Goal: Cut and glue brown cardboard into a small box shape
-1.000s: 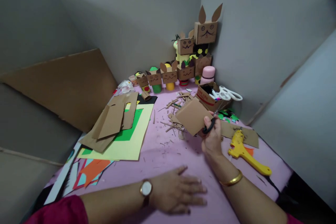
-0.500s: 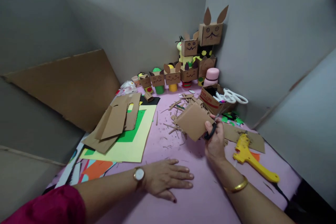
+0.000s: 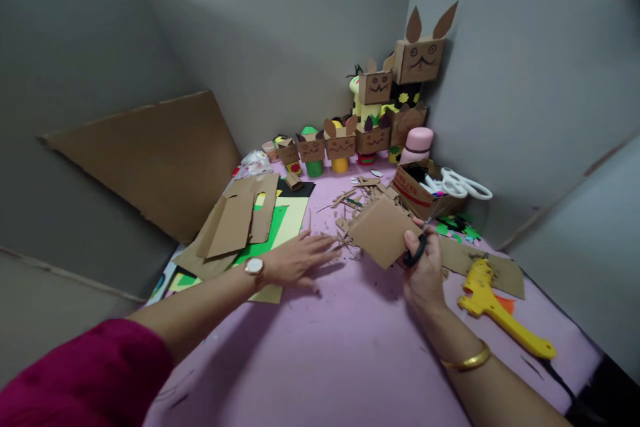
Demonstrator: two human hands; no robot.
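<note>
My right hand [image 3: 425, 273] is closed around a pair of black-handled scissors [image 3: 415, 251] and a square piece of brown cardboard [image 3: 384, 232]. The scissor blades point away, partly hidden behind the cardboard. With fingers spread, my left hand [image 3: 297, 260] reaches over the purple tabletop [image 3: 320, 347], left of the cardboard and near the scrap pile. Cardboard scraps [image 3: 350, 197] lie in a heap behind the held piece. On the left, cut cardboard sheets [image 3: 233, 223] rest on green paper [image 3: 273, 230] and pale yellow paper.
Cardboard animal figures [image 3: 340, 143] stand along the back. A yellow glue gun [image 3: 500, 313] lies at the right with its cord over the edge. Behind it is a small box [image 3: 415, 193] holding white scissors [image 3: 463, 185], beside a pink bottle [image 3: 417, 143]. Grey partitions enclose the table.
My left hand has moved forward from the near tabletop toward the scraps, its fingers still spread. My right hand keeps hold of the scissors and cardboard. The whole view has shifted slightly.
</note>
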